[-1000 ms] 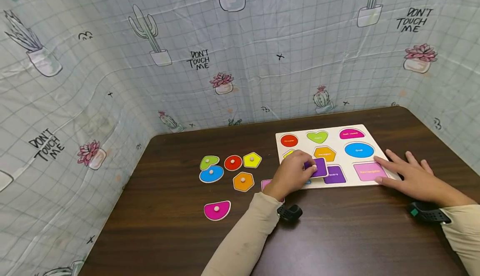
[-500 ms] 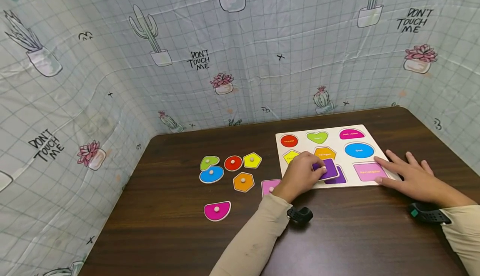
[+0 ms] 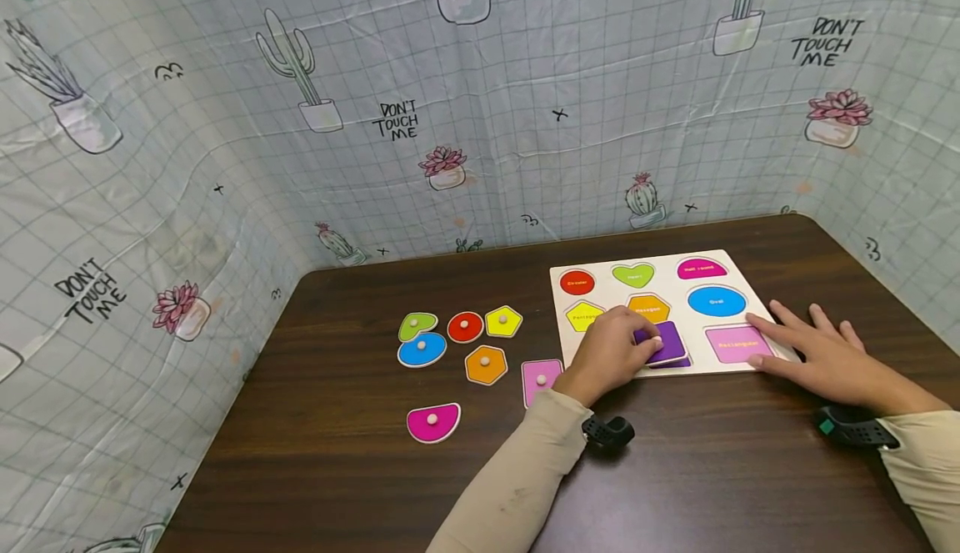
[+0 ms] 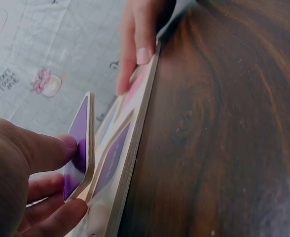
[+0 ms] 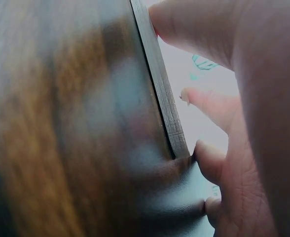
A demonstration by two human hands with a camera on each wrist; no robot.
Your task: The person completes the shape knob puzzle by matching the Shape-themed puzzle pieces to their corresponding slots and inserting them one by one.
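My left hand (image 3: pixel 611 349) pinches a purple square puzzle piece (image 3: pixel 670 342) by its knob, just over the purple square recess of the white puzzle board (image 3: pixel 622 366). In the left wrist view the piece (image 4: pixel 78 148) is tilted and stands a little apart from the labelled recess (image 4: pixel 113 158). With fingers spread, my right hand (image 3: pixel 832 357) rests on the board's right edge, beside the pink rectangle recess (image 3: pixel 735 344). Its thumb touches the board edge (image 5: pixel 160 79) in the right wrist view. The piece hides part of the square recess.
Left of the board lie knobbed pieces: a green heart (image 3: pixel 416 324) overlapped by a blue oval (image 3: pixel 422 351), a red circle (image 3: pixel 465 328), a yellow pentagon (image 3: pixel 503 320), an orange hexagon (image 3: pixel 486 365), a magenta half round (image 3: pixel 433 423) and a pink rectangle (image 3: pixel 540 379), partly behind the left wrist.
My left hand has moved right with the purple square piece, from left of the square recess to over it. The pink rectangle piece has come into fuller view. The right hand has stayed still.
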